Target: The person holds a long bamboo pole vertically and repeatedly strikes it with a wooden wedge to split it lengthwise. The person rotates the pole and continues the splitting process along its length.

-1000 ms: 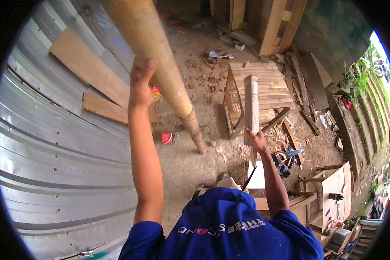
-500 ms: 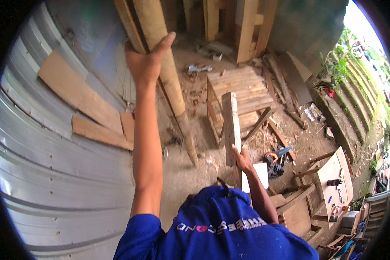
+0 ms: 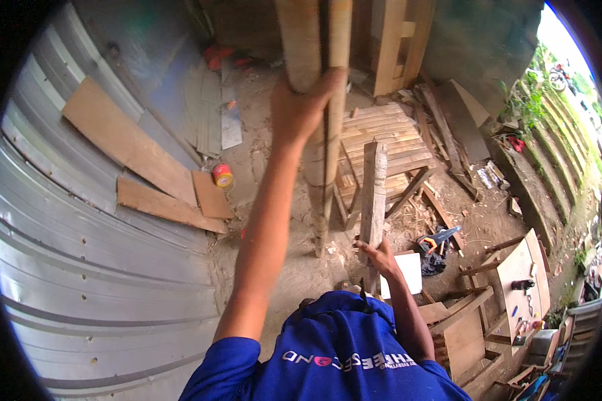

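Note:
My left arm reaches up and forward, and my left hand [image 3: 306,107] is closed round a long upright bamboo pole [image 3: 321,157]. The pole shows a dark lengthwise gap, and its lower end comes down near the dirt floor. Most of the left fingers are hidden behind it. Lower and to the right, my right hand [image 3: 379,256] is wrapped round a short, thick, weathered wooden beam [image 3: 374,190]. The beam stands nearly upright in front of my chest, and its lower part is partly hidden by the hand and my blue shirt.
A slatted wooden table [image 3: 394,134] stands beyond the beam. A handsaw [image 3: 441,235] lies on a black bag to the right, near a workbench [image 3: 525,267] with small tools. Boards [image 3: 130,144] lean on the metal wall [image 3: 100,294]; a red-yellow can [image 3: 222,175] sits nearby.
My left hand and the upper part of the bamboo pole have moved right, and the pole looks more upright. The right hand and the beam have shifted slightly right.

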### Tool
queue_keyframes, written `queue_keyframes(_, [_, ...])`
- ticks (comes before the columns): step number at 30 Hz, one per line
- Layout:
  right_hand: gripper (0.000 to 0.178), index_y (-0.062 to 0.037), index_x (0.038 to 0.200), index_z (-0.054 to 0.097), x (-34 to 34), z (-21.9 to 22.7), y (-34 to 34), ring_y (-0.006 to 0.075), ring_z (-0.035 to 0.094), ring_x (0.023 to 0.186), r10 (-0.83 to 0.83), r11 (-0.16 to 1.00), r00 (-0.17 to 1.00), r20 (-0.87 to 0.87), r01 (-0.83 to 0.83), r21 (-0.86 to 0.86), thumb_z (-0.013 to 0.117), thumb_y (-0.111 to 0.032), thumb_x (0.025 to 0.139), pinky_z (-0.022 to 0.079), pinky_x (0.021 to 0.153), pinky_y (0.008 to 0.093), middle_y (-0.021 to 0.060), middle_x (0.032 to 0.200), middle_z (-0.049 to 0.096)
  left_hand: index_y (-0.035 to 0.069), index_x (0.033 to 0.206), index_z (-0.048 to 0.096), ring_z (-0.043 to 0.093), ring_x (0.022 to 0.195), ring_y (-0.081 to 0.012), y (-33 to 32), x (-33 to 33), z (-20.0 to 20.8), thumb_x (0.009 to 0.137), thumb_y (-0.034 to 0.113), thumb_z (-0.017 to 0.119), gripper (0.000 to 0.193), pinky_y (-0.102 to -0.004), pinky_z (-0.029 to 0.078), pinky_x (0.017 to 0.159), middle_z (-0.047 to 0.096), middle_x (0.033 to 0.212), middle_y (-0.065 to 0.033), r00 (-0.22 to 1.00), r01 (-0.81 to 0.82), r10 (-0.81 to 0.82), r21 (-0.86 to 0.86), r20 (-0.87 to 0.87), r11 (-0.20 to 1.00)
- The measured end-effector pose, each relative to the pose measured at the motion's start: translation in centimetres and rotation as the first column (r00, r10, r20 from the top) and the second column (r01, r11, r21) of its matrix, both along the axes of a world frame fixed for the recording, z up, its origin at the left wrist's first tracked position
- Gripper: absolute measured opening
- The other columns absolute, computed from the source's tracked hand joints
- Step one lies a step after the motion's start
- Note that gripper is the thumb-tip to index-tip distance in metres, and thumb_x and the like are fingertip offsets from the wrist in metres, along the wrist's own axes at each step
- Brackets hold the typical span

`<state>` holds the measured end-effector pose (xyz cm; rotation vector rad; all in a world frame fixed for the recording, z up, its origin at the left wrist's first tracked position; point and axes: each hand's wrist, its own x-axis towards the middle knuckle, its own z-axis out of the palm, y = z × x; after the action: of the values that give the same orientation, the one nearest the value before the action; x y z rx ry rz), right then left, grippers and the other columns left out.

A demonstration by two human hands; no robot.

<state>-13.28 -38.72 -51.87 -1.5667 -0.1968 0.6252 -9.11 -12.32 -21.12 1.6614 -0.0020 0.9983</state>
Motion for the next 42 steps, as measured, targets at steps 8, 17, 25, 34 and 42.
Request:
queue_keyframes(8, [0.053, 0.0011, 0.122, 0.053, -5.8, -2.3, 1.2, 0.022, 0.062, 0.094, -0.087, 0.976, 0.956, 0.279, 0.138, -0.168, 0.078, -0.018, 0.08, 0.051, 0.083, 0.0371, 0.0145, 0.102, 0.066, -0.014, 0.114, 0.048, 0.067, 0.092, -0.0282, 0.6, -2.3, -0.2, 0.076, 0.044, 0.084, 0.079, -0.0369, 0.053, 0.081, 0.065, 0.103, -0.0247, 0.985, -0.089, 0.086, 0.019, 0.148, 0.996])
queue_keyframes(17, [0.053, 0.0019, 0.116, 0.055, -8.5, -2.1, 3.7, 0.0176, 0.063, 0.077, -0.08, 0.996, 0.995, -0.067, 0.077, -0.052, 0.053, -0.049, 0.1, 0.052, 0.068, 0.0323, 0.0108, 0.086, 0.065, -0.011, 0.119, 0.034, 0.063, 0.092, -0.0225, 2.3, -4.0, -1.3, 0.066, 0.032, 0.095, 0.091, -0.0327, 0.053, 0.075, 0.058, 0.099, -0.0207, 0.725, -0.669, 0.643, 0.032, 0.249, 0.742])
queue_keyframes(25, [0.052, 0.0014, 0.112, 0.051, -5.4, 5.1, 8.2, 0.0213, 0.057, 0.081, -0.106, 0.992, 0.985, 0.136, 0.114, -0.049, 0.039, -0.049, 0.104, 0.047, 0.075, 0.0387, 0.0088, 0.081, 0.054, -0.005, 0.108, 0.054, 0.069, 0.078, -0.021, 5.6, -7.0, -1.3, 0.066, 0.035, 0.092, 0.069, -0.0341, 0.058, 0.073, 0.07, 0.09, -0.0152, 0.955, -0.276, 0.277, -0.021, 0.106, 0.961])
queue_keyframes(34, [0.081, 0.0004, 0.136, 0.045, -0.7, 14.0, 7.5, 0.0262, 0.054, 0.113, -0.41, 0.7, 0.846, 0.34, 0.053, 0.712, 0.039, -0.069, 0.095, 0.044, 0.095, 0.0436, 0.0174, 0.121, 0.055, -0.004, 0.112, 0.051, 0.07, 0.08, -0.0244, 3.6, -7.4, -3.2, 0.062, 0.037, 0.094, 0.078, -0.036, 0.058, 0.071, 0.069, 0.093, -0.0192, 0.939, -0.297, 0.314, -0.131, 0.141, 0.946])
queue_keyframes(42, [0.068, 0.0034, 0.096, 0.065, -8.0, -2.5, 7.3, 0.0171, 0.062, 0.069, -0.021, 0.942, 0.983, 0.185, 0.081, -0.325, 0.043, -0.061, 0.099, 0.046, 0.056, 0.0355, 0.0095, 0.073, 0.065, -0.007, 0.114, 0.049, 0.069, 0.083, -0.0261, 1.0, -9.6, -2.1, 0.065, 0.037, 0.092, 0.078, -0.0366, 0.056, 0.075, 0.068, 0.093, -0.0203, 0.935, -0.265, 0.278, -0.089, 0.218, 0.96])
